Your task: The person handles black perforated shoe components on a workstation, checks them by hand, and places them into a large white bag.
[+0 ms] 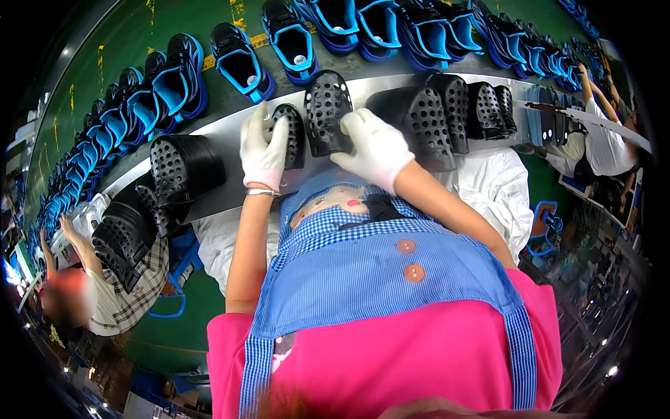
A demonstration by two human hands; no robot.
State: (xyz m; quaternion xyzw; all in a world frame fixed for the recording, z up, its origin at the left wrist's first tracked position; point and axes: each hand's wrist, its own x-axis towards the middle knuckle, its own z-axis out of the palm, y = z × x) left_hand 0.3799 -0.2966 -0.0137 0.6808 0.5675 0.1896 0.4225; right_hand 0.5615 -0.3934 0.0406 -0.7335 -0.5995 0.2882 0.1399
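Both my hands wear white gloves with pink cuffs. My right hand (375, 145) grips the right edge of a black perforated plastic shoe insert (326, 112), which stands toe up. Just left of it, my left hand (264, 145) is closed at the left edge of a narrower black perforated insert (296, 140); its thumb lies over that edge and hides part of it. The two inserts are side by side, a small gap between them. Beyond them, a black and blue sneaker (241, 63) and another sneaker (289, 43) face away from me.
A metal ledge (227, 129) runs along the green work surface (227, 14). Nested black inserts (426, 122) are stacked at right, with more inserts (185, 167) at left. Sneakers line the far side. One person (604, 143) works at far right, another person (105, 297) at left.
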